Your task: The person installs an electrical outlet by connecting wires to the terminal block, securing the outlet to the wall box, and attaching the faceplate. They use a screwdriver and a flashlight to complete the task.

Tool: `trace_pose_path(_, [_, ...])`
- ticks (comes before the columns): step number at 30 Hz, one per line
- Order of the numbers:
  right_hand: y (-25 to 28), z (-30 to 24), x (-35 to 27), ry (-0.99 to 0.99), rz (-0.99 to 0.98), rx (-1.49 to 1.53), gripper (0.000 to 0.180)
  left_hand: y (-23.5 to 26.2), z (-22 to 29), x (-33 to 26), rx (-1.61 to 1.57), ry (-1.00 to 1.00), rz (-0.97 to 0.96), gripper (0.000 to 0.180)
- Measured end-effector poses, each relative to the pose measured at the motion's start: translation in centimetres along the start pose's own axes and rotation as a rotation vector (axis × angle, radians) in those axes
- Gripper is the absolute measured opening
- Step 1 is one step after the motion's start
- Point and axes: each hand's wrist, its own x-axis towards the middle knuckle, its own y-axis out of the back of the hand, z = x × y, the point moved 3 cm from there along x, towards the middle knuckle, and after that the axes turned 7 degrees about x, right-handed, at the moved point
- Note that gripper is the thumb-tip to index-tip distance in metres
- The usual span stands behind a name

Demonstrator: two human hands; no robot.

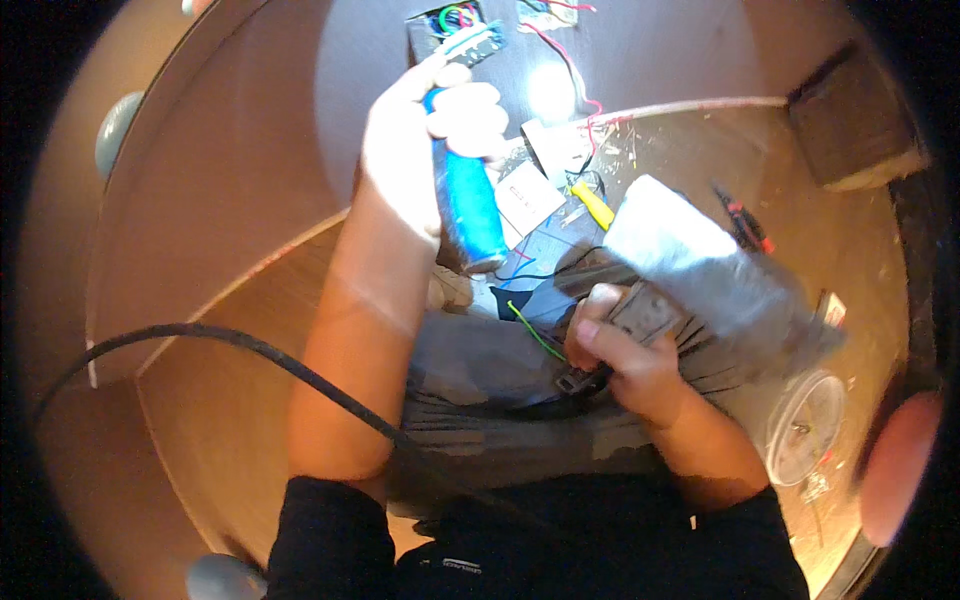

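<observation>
My left hand [435,125] is raised toward the wall, its fingers closed round a tool with a thick blue handle [470,205]. The tool's working end is hard to make out in the glare. Just beyond the fingertips, a pale-edged piece [472,42] sits by a recessed wall box [427,38] with green, blue and red wires. I cannot tell whether the hand touches that piece. Low over my lap, my right hand [630,355] grips a dark grey block-shaped thing [643,312], thumb across it. Its kind is unclear. A green-yellow wire [535,332] lies beside that hand.
Red wires hang from a second wall opening [548,14]. On the floor are a yellow-handled tool [593,205], a red-and-black tool [745,220], a white card [528,203], a clear plastic tub [805,430] and scraps. A plastic bag [670,225] lies near my leg. A black cable [270,352] crosses the left.
</observation>
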Motion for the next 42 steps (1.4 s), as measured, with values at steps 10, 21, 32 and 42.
trace_pose_path(10, [1.0,-1.6,0.5,-0.106,0.019,0.520,0.021,-0.8,-0.6,0.5,0.049,0.032,0.108,0.027])
trace_pose_path(21, [1.6,-2.2,0.5,-0.149,-0.018,0.657,0.019,0.3,-0.6,-0.1,0.199,-0.079,0.321,0.028])
trace_pose_path(32, [0.9,-1.1,0.7,-0.201,-0.014,0.541,0.014,0.5,0.2,-0.5,0.049,-0.099,0.269,0.032])
trace_pose_path(42, [0.3,0.0,0.7,-0.092,-0.073,-0.175,0.017,1.1,0.4,-0.3,0.181,-0.172,0.347,0.030])
